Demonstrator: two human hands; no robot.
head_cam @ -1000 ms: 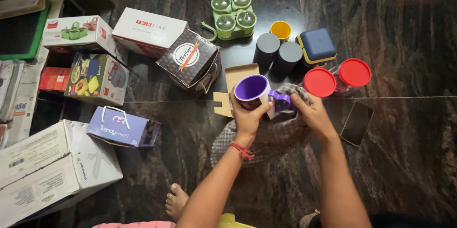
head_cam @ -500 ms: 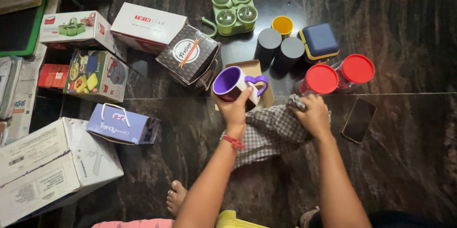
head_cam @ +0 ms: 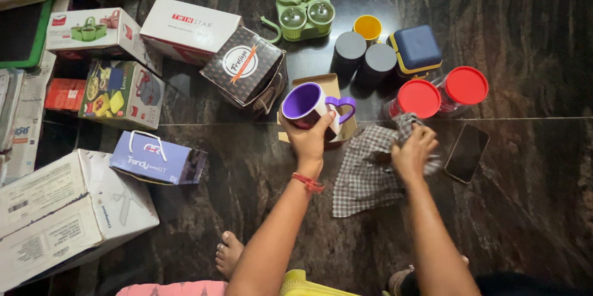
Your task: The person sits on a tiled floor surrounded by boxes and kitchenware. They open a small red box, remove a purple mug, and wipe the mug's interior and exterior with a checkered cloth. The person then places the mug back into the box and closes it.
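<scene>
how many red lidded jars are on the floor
2. One red-lidded jar lies just above the right hand and the checked cloth; the other sits beside it, farther right, above the phone. None appear hidden.

1. Mug (head_cam: 307, 105): white outside, purple inside, purple handle.
2. Cloth (head_cam: 367, 169): grey and white checks.
3. Two jar lids (head_cam: 419, 98): red.
4. Lunch box (head_cam: 416, 49): navy blue with yellow edge.
5. Small cup (head_cam: 367, 27): yellow.
6. Container set (head_cam: 302, 4): light green.
7. Floor (head_cam: 525, 197): dark, streaked brown stone.
8. Wrist thread (head_cam: 307, 181): red.
</scene>
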